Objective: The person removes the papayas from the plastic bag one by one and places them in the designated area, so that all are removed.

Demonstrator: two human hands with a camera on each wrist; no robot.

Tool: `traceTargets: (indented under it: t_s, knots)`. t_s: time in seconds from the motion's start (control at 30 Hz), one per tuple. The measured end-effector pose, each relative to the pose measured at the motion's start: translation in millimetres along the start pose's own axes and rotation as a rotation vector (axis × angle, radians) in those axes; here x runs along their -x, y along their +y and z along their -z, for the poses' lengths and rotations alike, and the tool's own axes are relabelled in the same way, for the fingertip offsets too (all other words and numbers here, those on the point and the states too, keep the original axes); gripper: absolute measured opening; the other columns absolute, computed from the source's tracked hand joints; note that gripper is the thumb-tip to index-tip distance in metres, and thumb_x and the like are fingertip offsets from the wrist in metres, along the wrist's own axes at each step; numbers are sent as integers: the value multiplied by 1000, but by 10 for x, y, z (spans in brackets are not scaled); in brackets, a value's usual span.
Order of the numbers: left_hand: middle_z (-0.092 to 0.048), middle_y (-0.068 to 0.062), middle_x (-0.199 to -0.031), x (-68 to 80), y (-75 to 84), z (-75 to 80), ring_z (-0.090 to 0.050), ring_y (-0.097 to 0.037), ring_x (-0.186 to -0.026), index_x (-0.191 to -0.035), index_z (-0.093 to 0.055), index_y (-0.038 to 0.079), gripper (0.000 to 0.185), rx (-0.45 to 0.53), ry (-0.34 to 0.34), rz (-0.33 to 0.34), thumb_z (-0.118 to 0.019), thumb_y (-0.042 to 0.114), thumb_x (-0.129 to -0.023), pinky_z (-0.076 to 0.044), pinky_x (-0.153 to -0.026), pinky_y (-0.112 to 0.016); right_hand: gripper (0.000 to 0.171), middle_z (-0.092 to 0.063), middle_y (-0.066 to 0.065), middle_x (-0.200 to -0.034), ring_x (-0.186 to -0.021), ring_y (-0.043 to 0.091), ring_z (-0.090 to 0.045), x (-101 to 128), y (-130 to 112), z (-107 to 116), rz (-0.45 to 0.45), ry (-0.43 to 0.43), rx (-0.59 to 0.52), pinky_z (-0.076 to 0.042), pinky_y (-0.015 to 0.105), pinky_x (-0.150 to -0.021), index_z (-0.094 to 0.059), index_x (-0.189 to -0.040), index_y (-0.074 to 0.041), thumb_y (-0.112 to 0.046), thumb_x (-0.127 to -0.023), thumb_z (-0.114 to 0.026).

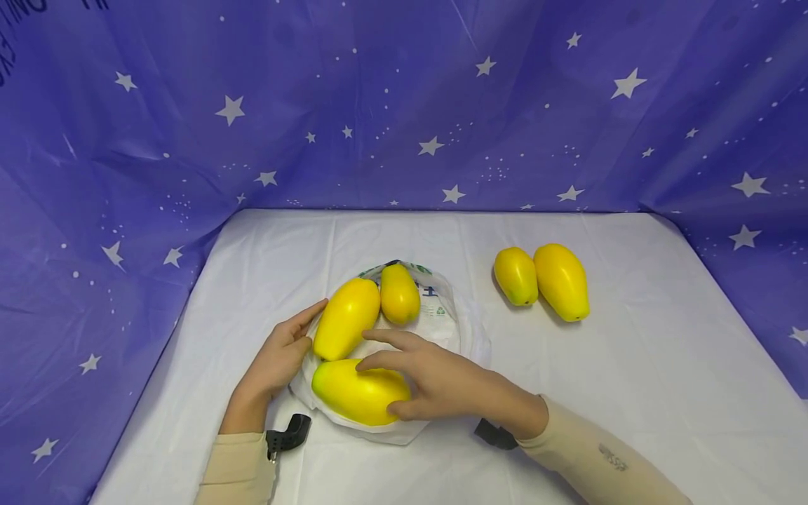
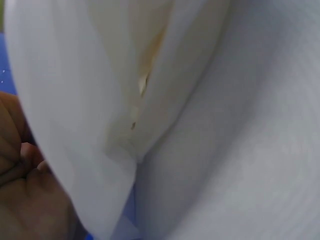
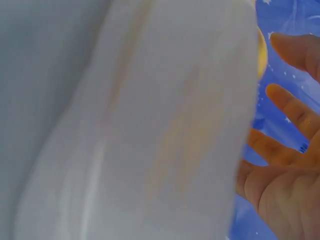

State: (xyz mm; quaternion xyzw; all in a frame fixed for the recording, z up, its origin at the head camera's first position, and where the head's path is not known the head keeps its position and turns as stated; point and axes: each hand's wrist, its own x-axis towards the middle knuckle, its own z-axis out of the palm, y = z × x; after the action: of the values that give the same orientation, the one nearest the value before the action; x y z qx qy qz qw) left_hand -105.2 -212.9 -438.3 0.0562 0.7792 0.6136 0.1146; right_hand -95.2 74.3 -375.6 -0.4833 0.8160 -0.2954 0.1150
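A white plastic bag (image 1: 470, 330) lies with its mouth wide, holding three yellow papayas. One papaya (image 1: 347, 319) is tilted at the left, a smaller papaya (image 1: 400, 294) lies at the back, and a green-tipped papaya (image 1: 360, 393) lies across the front. At the bag's left rim, my left hand (image 1: 278, 358) grips the edge beside the tilted papaya; bag folds partly hide its fingers in the left wrist view. My right hand (image 1: 442, 379) hovers over the front papaya, fingers spread and thumb near its right end. Contact there is unclear.
Two more papayas, a smaller one (image 1: 516, 275) and a larger one (image 1: 562, 282), lie side by side on the white-covered table (image 1: 631, 393), right of the bag. A blue star-patterned curtain (image 1: 379, 105) surrounds the table's back and sides.
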Motion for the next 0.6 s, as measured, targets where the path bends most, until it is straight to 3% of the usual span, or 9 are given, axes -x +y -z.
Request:
traceTargets:
  t_s: [0.6]
  knots:
    - [-36, -4, -153, -3, 8, -7, -27, -19, -141, -151, -37, 13, 64, -34, 4, 0, -35, -10, -91, -22, -114, -41, 64, -39, 0, -150, -133, 16, -42, -11, -29, -208, -6, -52, -39, -37, 33, -107, -54, -136, -26, -21, -78, -79]
